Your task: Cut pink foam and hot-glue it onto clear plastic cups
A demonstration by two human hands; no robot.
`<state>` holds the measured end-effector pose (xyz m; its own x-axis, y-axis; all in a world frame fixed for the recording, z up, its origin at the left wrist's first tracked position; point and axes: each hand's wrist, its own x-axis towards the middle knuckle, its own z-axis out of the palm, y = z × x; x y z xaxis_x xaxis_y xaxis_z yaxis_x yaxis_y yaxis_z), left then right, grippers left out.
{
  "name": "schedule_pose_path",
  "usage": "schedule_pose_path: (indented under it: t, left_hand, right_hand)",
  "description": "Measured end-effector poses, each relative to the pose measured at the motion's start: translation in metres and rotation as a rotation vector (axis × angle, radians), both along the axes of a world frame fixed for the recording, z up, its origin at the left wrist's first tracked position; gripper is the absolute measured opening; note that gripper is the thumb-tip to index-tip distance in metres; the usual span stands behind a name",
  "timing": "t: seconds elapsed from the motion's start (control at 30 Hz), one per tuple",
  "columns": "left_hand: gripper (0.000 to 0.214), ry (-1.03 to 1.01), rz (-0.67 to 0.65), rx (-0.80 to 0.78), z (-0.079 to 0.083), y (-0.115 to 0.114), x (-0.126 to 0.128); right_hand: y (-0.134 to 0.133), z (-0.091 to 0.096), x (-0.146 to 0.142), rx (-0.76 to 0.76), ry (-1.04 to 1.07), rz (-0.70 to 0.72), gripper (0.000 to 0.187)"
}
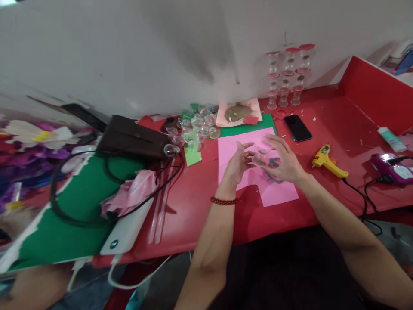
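Between my two hands, over a pink paper sheet, is a small clear plastic cup. My left hand, with a beaded bracelet on the wrist, has its fingertips curled against the cup's left side. Facing it from the right, my right hand has its fingers and thumb apart around the cup; whether they touch it is hard to make out. Dark green loops, perhaps scissor handles, show by my right thumb, partly hidden. The paper has a cut-out lower left corner.
Several clear cups are heaped behind left, beside clay on paper. Stacked cup columns stand by the wall. A phone, yellow glue gun and purple power socket lie right; a power bank and black cable left.
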<state>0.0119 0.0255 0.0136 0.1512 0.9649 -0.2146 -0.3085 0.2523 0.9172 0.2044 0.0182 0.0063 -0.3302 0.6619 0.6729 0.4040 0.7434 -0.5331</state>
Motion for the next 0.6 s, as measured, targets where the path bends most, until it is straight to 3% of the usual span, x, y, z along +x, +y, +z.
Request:
schedule_pose_path:
  t: [0.1, 0.17, 0.23, 0.33, 0.4, 0.6]
  left_hand:
    - [0.066, 0.010, 0.041, 0.088, 0.001, 0.002, 0.000]
    - [0.065, -0.012, 0.034, 0.150, 0.003, 0.001, 0.001]
    - [0.063, -0.012, 0.020, 0.185, 0.006, 0.000, 0.003]
    - [0.060, 0.001, 0.011, 0.198, 0.007, -0.002, 0.005]
    - [0.057, -0.007, -0.011, 0.242, 0.007, -0.004, 0.006]
    - [0.078, 0.126, -0.091, 0.357, 0.000, -0.007, 0.013]
  right_hand:
    - [-0.001, -0.001, -0.003, -0.080, 0.072, 0.022, 0.072]
    - [-0.003, 0.000, -0.006, -0.227, 0.190, 0.038, 0.078]
    - [-0.005, 0.002, -0.009, -0.474, 0.372, 0.070, 0.076]
    - [-0.005, 0.008, -0.011, -0.902, 0.632, 0.147, 0.057]
    - [-0.003, 0.013, -0.010, -1.105, 0.725, 0.181, 0.053]
    - [-0.002, 0.020, -0.006, -1.335, 0.801, 0.142, 0.058]
